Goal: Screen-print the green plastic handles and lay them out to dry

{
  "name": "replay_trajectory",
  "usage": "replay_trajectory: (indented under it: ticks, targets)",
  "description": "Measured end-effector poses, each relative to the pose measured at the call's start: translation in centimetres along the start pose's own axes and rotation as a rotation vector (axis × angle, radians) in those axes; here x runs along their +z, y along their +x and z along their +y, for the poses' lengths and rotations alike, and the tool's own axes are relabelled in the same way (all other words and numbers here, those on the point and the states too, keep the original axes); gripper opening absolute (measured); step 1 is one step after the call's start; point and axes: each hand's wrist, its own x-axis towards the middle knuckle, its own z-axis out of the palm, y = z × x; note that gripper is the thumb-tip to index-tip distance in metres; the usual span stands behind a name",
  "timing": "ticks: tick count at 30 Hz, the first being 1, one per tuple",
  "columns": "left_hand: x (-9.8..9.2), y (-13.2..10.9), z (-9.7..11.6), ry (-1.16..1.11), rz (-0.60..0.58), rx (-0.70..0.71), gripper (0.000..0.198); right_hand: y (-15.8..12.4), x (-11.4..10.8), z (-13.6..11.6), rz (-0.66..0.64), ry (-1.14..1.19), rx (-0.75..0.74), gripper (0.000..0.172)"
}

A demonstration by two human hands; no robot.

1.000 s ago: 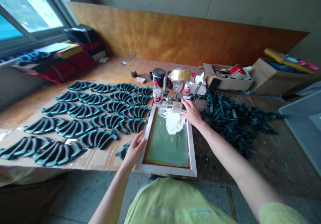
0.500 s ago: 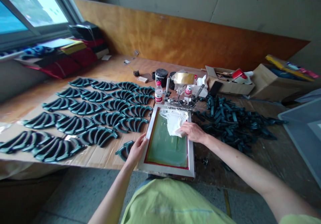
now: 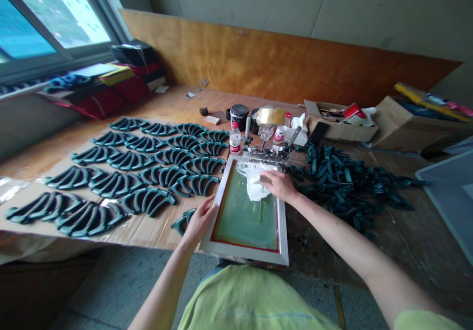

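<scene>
A screen-printing frame with pale edges and green mesh lies in front of me, its far end at a metal hinge clamp. Crumpled white, shiny material, like plastic film or thick ink, spreads over the mesh's far part. My right hand is closed above it, pinching a small pale flat piece whose kind I cannot make out. My left hand grips the frame's left edge, thumb side toward the mesh. Close to that hand lies a dark green curved handle-like part.
Rows of dark green curved parts cover cardboard on the left. A loose heap of similar parts lies right. Behind the clamp stand a red-capped bottle, a black tub and a tape roll. Cardboard boxes sit farther right.
My right hand has moved up and slightly left over the white material, from its lower right edge. My left hand stays at the frame's edge. The view has shifted slightly.
</scene>
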Motion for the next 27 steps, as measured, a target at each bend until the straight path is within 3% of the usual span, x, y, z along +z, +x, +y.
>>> replay_trajectory:
  ticks: [3,6,8,10,13,16,18,20,22,24,25,27]
  targets:
    - [-0.5,-0.7,2.2,-0.029,-0.06,-0.028,0.083,4.5,-1.3,0.9,0.063,-0.027,0.203,0.062]
    - [-0.7,-1.5,5.3,-0.059,-0.062,0.045,0.067,6.2,-2.9,3.1,0.147,-0.058,0.33,0.063]
    - [-0.3,-1.5,7.6,-0.101,-0.055,0.127,0.055,5.2,-3.6,5.4,0.237,-0.042,0.392,0.053]
    - [0.6,-1.1,10.1,-0.195,-0.074,0.245,0.055,2.8,-3.6,7.4,0.285,-0.012,0.497,0.043]
    - [2.4,0.3,14.0,-0.294,-0.132,0.42,0.056,-1.5,-1.5,8.3,0.235,0.026,0.605,0.037]
    - [3.8,1.8,17.3,-0.303,-0.146,0.466,0.055,-4.5,2.0,6.3,0.124,0.045,0.459,0.045]
    - [4.3,2.4,18.2,-0.33,-0.117,0.475,0.056,-5.3,3.7,4.6,0.055,-0.006,0.307,0.05]
    - [4.6,2.5,17.2,-0.362,-0.064,0.477,0.056,-5.3,4.4,3.1,0.009,-0.08,0.218,0.041]
    - [5.2,1.8,14.3,-0.344,-0.032,0.406,0.056,-5.0,4.3,1.5,0.006,-0.106,0.217,0.023]
    - [6.1,0.4,10.1,-0.24,-0.081,0.199,0.057,-4.7,3.9,-0.7,0.062,-0.086,0.253,0.016]
    - [6.6,-0.4,7.8,-0.154,-0.175,0.03,0.06,-4.7,3.8,-2.1,0.104,-0.072,0.252,0.016]
    - [7.5,-2.1,3.7,-0.146,-0.263,-0.171,0.063,-4.9,3.9,-5.2,0.147,-0.042,0.134,0.019]
